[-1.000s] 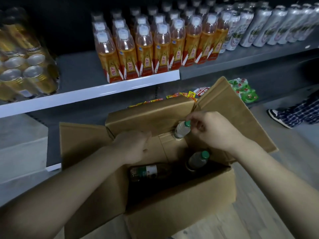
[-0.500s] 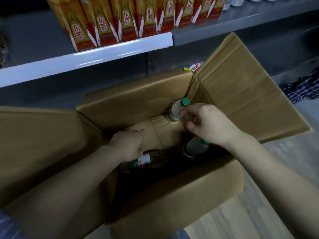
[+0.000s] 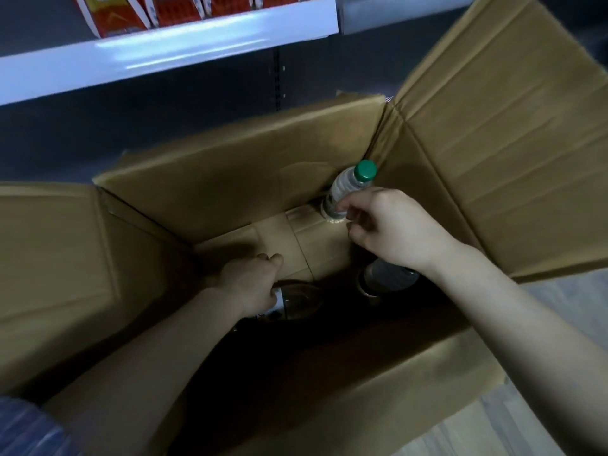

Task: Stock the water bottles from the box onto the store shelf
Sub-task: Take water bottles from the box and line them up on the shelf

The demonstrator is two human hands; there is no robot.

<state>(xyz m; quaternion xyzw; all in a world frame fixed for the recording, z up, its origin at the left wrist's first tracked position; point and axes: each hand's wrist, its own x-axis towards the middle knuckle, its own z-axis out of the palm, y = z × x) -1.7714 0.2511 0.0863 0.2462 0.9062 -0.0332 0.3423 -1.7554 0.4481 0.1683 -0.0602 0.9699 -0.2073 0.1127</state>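
Note:
An open cardboard box (image 3: 230,179) fills the view, flaps spread wide. Inside, a clear water bottle with a green cap (image 3: 348,189) stands upright in the far right corner. My right hand (image 3: 391,232) curls its fingers round that bottle's body. A second bottle (image 3: 385,279) stands below my right wrist, partly hidden. A third bottle with a white label (image 3: 296,302) lies on its side on the dark box floor. My left hand (image 3: 253,284) reaches down and grips this lying bottle at its label end.
The white edge of the store shelf (image 3: 164,54) runs across the top, with orange drink bottles (image 3: 115,14) on it. A dark lower shelf recess lies behind the box. Pale wood floor (image 3: 526,422) shows at the lower right.
The view has dropped closer into the box. My right hand slid from the upright bottle's neck down onto its body. My left hand went deeper and closed on the lying bottle.

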